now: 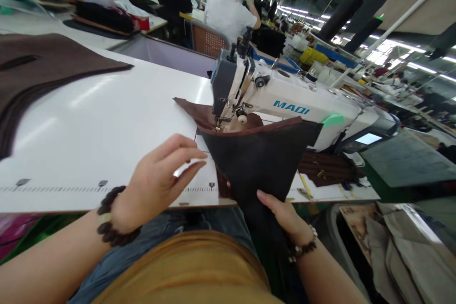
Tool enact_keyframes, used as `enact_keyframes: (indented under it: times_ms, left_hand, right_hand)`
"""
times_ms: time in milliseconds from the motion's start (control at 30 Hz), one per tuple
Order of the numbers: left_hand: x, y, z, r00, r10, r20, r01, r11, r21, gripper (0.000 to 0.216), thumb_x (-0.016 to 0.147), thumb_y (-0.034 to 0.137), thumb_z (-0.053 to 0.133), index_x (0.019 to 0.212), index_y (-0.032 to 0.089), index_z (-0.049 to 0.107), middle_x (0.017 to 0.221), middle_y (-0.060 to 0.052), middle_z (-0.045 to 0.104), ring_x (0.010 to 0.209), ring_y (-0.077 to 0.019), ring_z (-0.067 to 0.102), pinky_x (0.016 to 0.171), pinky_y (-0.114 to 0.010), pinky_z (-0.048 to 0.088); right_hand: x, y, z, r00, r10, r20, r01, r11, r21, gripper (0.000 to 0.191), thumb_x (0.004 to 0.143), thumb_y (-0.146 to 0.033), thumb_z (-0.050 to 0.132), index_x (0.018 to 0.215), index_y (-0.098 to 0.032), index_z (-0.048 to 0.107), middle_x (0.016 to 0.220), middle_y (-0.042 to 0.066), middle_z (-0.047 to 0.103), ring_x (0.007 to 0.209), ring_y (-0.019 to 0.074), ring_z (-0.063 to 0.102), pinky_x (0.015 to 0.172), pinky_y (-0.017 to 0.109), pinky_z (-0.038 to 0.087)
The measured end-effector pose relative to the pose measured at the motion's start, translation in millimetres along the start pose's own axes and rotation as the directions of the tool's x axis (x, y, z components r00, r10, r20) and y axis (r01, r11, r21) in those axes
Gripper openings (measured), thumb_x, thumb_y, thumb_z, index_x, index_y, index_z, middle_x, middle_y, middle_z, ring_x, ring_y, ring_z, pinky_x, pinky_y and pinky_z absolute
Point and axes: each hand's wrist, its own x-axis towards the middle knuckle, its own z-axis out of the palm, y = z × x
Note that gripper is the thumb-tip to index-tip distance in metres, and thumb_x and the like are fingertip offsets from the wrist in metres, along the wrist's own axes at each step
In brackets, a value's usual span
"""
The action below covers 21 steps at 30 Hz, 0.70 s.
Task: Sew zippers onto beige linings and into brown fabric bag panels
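A dark fabric piece (256, 156), black on the face turned to me and brown along its edge, lies under the needle of the sewing machine (285, 95) and drapes over the table's front edge. My right hand (281, 213) grips its hanging lower part, thumb on the near side and most fingers hidden behind. To the left of the cloth, my left hand (164, 171) hovers over the white tabletop (117, 128). Its thumb and fingers are apart with nothing between them. The brown edge runs past the presser foot (218, 126).
Stacked brown panels (46, 66) cover the table's left end. Folded brown pieces (326, 168) sit under the machine arm. At lower right stands a bin (331, 232) beside grey-beige panels (399, 247). A person in a white shirt (228, 14) sits beyond the machine.
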Motion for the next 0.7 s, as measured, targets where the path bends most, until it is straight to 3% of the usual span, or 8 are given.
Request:
enact_keyframes:
  times_ms: [67, 133, 300, 533, 700]
  left_hand:
    - [-17.6, -1.4, 12.5, 0.984, 0.092, 0.155, -0.096, 0.995, 0.015, 0.014, 0.095, 0.023, 0.044, 0.093, 0.017, 0.057, 0.082, -0.002, 0.056, 0.068, -0.0114, 0.055, 0.061, -0.022, 0.049]
    - [-30.5, 1.5, 26.2, 0.956, 0.176, 0.233, -0.192, 0.980, 0.046, 0.023, 0.098, 0.023, 0.036, 0.095, 0.016, 0.058, 0.075, -0.001, 0.054, 0.060, -0.0122, 0.051, 0.053, -0.024, 0.044]
    - [-34.4, 12.4, 41.1, 0.943, 0.288, 0.168, -0.307, 0.946, 0.102, 0.031, 0.097, 0.011, 0.030, 0.086, 0.013, 0.059, 0.059, 0.002, 0.049, 0.051, -0.0125, 0.042, 0.047, -0.026, 0.035]
    - [-33.6, 11.3, 36.1, 0.943, 0.297, 0.148, -0.309, 0.949, 0.067, 0.035, 0.097, 0.010, 0.031, 0.077, 0.012, 0.059, 0.055, 0.002, 0.048, 0.049, -0.0115, 0.042, 0.047, -0.026, 0.034]
    - [-36.9, 12.5, 44.1, 0.947, 0.268, 0.177, -0.281, 0.958, 0.053, 0.036, 0.098, 0.011, 0.031, 0.074, 0.013, 0.059, 0.054, 0.003, 0.050, 0.047, -0.0114, 0.044, 0.045, -0.027, 0.033]
  right_hand:
    - [-1.6, -3.8, -0.6, 0.999, 0.029, -0.043, -0.028, 0.999, 0.015, 0.068, 0.068, -0.062, 0.068, 0.117, -0.015, 0.064, 0.118, 0.011, 0.061, 0.119, 0.0272, 0.052, 0.109, 0.042, 0.034]
    - [-2.4, -10.1, 0.4, 0.999, 0.012, -0.050, -0.014, 0.999, -0.034, 0.069, 0.064, -0.064, 0.070, 0.114, -0.016, 0.066, 0.114, 0.010, 0.063, 0.120, 0.0268, 0.051, 0.111, 0.041, 0.032]
    - [0.9, -16.7, -4.5, 1.000, 0.026, 0.012, -0.024, 0.987, -0.161, 0.074, 0.064, -0.069, 0.066, 0.115, -0.016, 0.066, 0.121, 0.011, 0.059, 0.126, 0.0283, 0.044, 0.113, 0.042, 0.027]
    - [10.8, -3.9, -24.8, 0.991, 0.097, 0.087, -0.067, 0.952, -0.298, 0.083, 0.067, -0.076, 0.058, 0.123, -0.016, 0.060, 0.124, 0.013, 0.057, 0.124, 0.0311, 0.046, 0.112, 0.049, 0.026]
    - [18.0, -19.7, -27.7, 0.980, 0.116, 0.159, -0.026, 0.878, -0.478, 0.085, 0.066, -0.080, 0.052, 0.122, -0.017, 0.061, 0.118, 0.013, 0.061, 0.123, 0.0323, 0.046, 0.113, 0.051, 0.022]
